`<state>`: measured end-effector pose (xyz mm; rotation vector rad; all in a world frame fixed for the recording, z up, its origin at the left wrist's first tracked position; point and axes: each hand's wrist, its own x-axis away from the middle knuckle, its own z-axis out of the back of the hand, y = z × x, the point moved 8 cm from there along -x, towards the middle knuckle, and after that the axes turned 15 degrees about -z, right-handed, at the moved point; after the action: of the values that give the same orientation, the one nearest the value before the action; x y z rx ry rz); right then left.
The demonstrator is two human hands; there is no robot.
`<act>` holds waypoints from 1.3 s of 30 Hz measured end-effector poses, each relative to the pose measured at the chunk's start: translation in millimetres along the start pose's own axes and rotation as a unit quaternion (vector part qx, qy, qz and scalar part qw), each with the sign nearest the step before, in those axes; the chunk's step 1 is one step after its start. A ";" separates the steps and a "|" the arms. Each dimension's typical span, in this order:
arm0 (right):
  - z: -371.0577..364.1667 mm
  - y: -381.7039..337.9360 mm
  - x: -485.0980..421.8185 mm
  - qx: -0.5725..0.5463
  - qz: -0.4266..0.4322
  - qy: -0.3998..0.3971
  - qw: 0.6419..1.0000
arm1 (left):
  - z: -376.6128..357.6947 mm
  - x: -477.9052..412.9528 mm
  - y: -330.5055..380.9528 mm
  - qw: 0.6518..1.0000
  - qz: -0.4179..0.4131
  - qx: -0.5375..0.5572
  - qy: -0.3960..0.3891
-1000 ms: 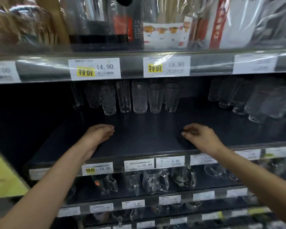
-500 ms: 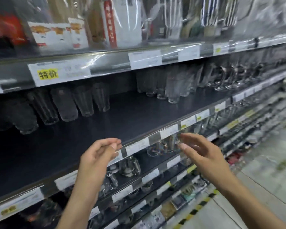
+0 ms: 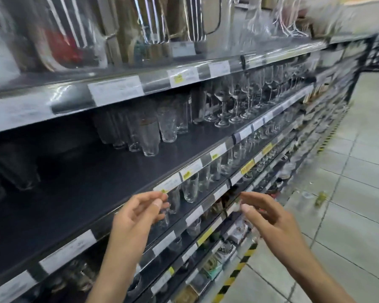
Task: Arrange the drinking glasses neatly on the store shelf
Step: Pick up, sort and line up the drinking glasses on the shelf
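Observation:
A dark store shelf (image 3: 92, 193) runs from lower left to upper right. A cluster of clear drinking glasses (image 3: 150, 132) stands at its back, with stemmed wine glasses (image 3: 234, 103) further right. More tumblers (image 3: 190, 188) line the shelf below. My left hand (image 3: 138, 213) and my right hand (image 3: 269, 215) hover in front of the shelf edge, apart from the glasses. Both have loosely bent fingers and hold nothing.
Price labels (image 3: 190, 169) run along each shelf rail. The top shelf holds wrapped metal trays and racks (image 3: 153, 20). Lower shelves carry small packaged goods (image 3: 212, 267). A tiled aisle floor (image 3: 348, 193) with a black-and-yellow stripe (image 3: 236, 272) lies to the right.
The view has swung right along the aisle. Both hands have come off the shelf surface and now float in front of its edge, fingers loosely bent.

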<state>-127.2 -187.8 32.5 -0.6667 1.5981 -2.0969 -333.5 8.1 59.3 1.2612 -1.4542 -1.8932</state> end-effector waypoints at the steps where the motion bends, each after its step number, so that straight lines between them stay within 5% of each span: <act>1: 11.6 0.8 -13.1 -0.005 -0.001 -0.002 1.000 | -14.4 -5.5 -4.8 1.000 0.004 -0.003 0.005; 15: 60.6 -18.3 -201.4 0.058 0.021 -0.132 0.989 | -126.1 -94.3 -51.1 0.989 0.025 -0.058 0.135; 22: -0.4 -65.1 -293.6 0.063 0.082 -0.169 0.980 | -104.1 -149.6 -66.6 0.966 0.030 -0.149 0.207; 39: -159.9 -94.8 -457.6 0.128 0.053 -0.231 0.963 | -26.5 -249.5 -130.2 0.921 0.061 -0.227 0.310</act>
<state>137.5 229.3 33.0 -0.8773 1.0624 -1.8495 -165.7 234.5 36.9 1.3262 -0.6957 -1.4323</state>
